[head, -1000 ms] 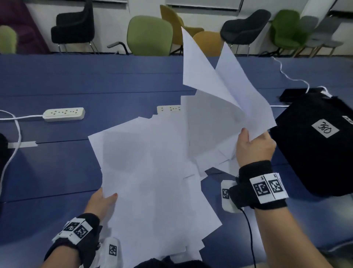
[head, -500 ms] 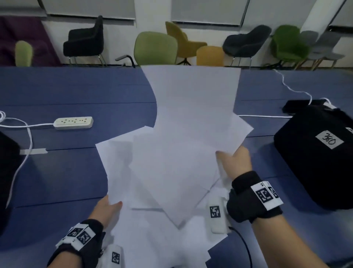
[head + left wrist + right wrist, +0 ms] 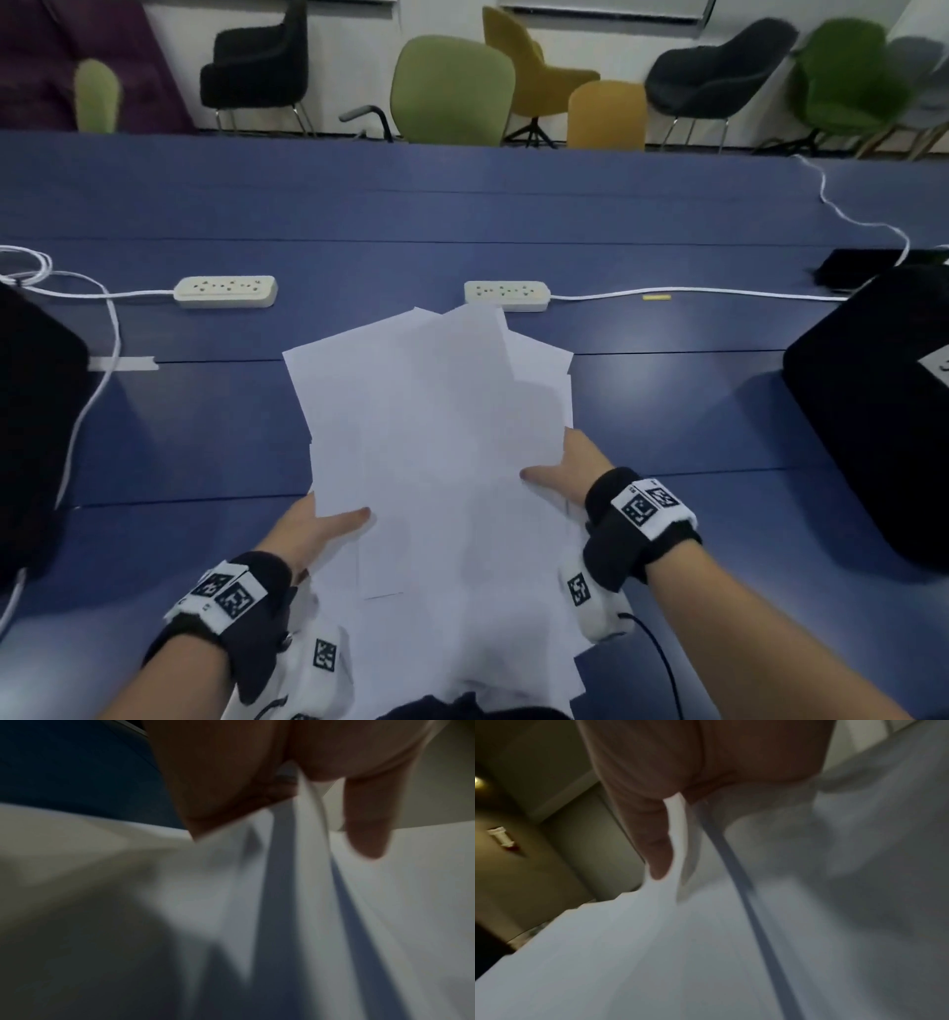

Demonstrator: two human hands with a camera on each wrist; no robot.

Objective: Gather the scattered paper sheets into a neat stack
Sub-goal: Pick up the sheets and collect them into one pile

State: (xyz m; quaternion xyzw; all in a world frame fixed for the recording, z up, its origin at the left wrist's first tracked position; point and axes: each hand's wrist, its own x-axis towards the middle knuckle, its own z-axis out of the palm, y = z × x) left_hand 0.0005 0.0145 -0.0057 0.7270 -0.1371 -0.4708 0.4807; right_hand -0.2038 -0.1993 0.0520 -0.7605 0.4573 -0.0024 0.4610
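Note:
A loose pile of white paper sheets (image 3: 436, 437) lies fanned on the blue table (image 3: 667, 411) in front of me, corners sticking out at the far end. My left hand (image 3: 318, 529) holds the pile's left edge, thumb on top and fingers hidden under the sheets. At the right edge my right hand (image 3: 560, 473) holds the pile the same way, thumb lying across the top sheet. In the left wrist view the thumb presses on the paper (image 3: 385, 923) with sheets wedged at its base. In the right wrist view sheets (image 3: 654, 943) are pinched under the thumb.
Two white power strips (image 3: 226, 291) (image 3: 506, 294) lie beyond the pile, cables trailing left and right. A black bag (image 3: 873, 411) sits at the right and a dark object (image 3: 31, 411) at the left edge. Chairs stand beyond the table's far edge.
My right hand has brought the lifted sheets down and left onto the pile. Both hands have closed in on the pile's sides, and the sheets overlap more tightly than before.

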